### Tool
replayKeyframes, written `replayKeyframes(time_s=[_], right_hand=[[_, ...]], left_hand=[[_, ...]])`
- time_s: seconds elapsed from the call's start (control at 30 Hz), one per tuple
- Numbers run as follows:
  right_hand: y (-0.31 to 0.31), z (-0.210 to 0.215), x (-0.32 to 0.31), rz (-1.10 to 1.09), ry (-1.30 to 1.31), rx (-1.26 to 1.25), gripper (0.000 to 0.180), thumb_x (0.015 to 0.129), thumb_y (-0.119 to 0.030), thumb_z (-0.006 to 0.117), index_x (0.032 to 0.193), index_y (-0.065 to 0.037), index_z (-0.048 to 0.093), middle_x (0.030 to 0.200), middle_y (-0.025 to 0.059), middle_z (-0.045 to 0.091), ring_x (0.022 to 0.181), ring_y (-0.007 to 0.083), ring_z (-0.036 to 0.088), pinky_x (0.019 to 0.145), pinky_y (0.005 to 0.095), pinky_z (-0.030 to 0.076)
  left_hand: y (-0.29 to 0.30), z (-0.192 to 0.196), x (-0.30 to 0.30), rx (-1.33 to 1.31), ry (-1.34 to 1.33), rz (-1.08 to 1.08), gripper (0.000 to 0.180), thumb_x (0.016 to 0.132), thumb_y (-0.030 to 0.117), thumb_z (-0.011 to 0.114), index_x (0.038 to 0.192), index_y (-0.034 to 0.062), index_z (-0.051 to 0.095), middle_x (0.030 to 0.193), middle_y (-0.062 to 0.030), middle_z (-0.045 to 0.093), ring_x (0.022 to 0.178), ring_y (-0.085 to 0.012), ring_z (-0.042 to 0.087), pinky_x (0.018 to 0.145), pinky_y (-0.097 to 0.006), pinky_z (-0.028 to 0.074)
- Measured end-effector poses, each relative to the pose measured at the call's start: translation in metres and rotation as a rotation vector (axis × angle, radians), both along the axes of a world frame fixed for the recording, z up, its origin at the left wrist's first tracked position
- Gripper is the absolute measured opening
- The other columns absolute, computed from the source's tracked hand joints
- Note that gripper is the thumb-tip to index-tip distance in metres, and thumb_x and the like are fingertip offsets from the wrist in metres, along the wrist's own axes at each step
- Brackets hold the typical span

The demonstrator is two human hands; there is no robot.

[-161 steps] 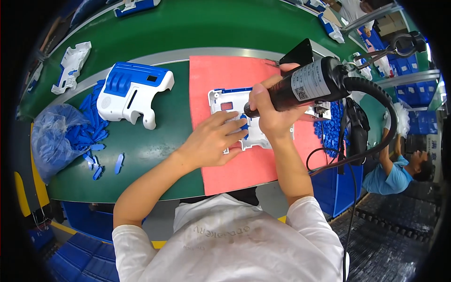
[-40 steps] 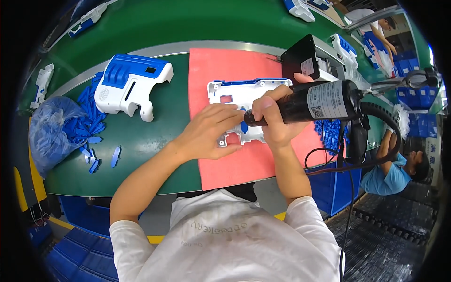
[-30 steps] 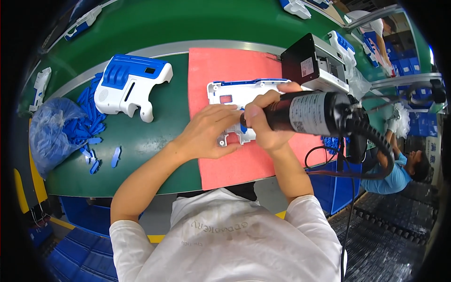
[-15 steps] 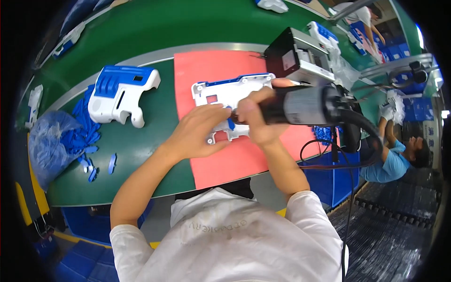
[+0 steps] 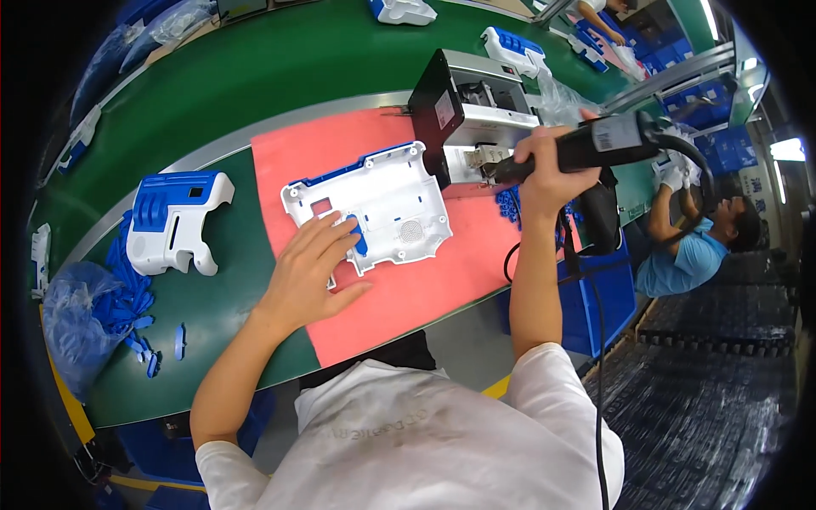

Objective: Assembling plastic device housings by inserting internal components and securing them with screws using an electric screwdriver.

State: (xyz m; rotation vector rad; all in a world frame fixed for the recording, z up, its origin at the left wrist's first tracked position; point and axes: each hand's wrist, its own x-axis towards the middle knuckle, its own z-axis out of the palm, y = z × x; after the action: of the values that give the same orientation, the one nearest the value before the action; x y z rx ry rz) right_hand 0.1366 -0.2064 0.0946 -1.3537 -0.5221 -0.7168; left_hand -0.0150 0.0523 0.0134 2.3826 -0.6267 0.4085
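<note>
- One left hand (image 5: 313, 259), one right hand (image 5: 551, 174)
- One black power screwdriver (image 5: 608, 143)
- One white shell (image 5: 387, 197), on one pink mat (image 5: 408, 293)
- One blue-and-white housing (image 5: 174, 217) left of the mat
- One black-and-silver box machine (image 5: 476, 112)
- One plastic bag (image 5: 72, 327)
- Heaped blue strips (image 5: 126, 287), too many to count
- At least two co-workers (image 5: 680, 259)

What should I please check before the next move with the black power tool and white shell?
1. Right hand gripping the black power tool: ok.
2. Left hand resting on the white shell: ok.
3. White shell lying on the pink mat: ok.
4. Blue piece lying in the shell: ok.
5. Tool's nose over the shell: not ok; it is at the boxy metal machine.
6. Fastener on the nose: cannot tell.
</note>
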Motion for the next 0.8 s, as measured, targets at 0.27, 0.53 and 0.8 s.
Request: replayKeyframes(time_s=[0.27,0.53,0.8], right_hand=[[-0.005,0.01,-0.027,-0.001,-0.107,0.054,0.058,0.08,0.01,0.055,0.132,0.002,0.03,0.065,0.008,0.055,0.047,0.017,0.053,0.05,0.0336,0.049],[-0.002,-0.01,-0.002,0.005,0.04,-0.008,0.057,0.079,0.013,0.06,0.129,0.005,0.034,0.065,0.0043,0.055,0.049,0.0129,0.054,0.049,0.0257,0.044],[-0.001,0.012,-0.008,0.001,-0.101,0.081,0.056,0.08,0.01,0.058,0.129,0.005,0.03,0.062,0.0065,0.057,0.049,0.0133,0.054,0.054,0.0268,0.046]], left_hand=[[0.001,-0.005,0.0,-0.004,-0.003,0.011,0.055,0.067,0.019,0.081,0.115,0.0007,0.062,0.128,-0.0149,0.058,0.124,-0.0348,0.051,0.105,-0.048,0.039],[0.0,-0.006,0.001,-0.016,-0.031,0.012,0.052,0.068,0.023,0.081,0.111,0.0006,0.063,0.125,-0.0137,0.059,0.122,-0.0343,0.052,0.103,-0.048,0.041],[0.0,-0.007,0.001,-0.023,-0.03,0.01,0.051,0.068,0.022,0.08,0.112,0.0004,0.063,0.124,-0.0137,0.059,0.122,-0.0346,0.051,0.103,-0.048,0.04]])
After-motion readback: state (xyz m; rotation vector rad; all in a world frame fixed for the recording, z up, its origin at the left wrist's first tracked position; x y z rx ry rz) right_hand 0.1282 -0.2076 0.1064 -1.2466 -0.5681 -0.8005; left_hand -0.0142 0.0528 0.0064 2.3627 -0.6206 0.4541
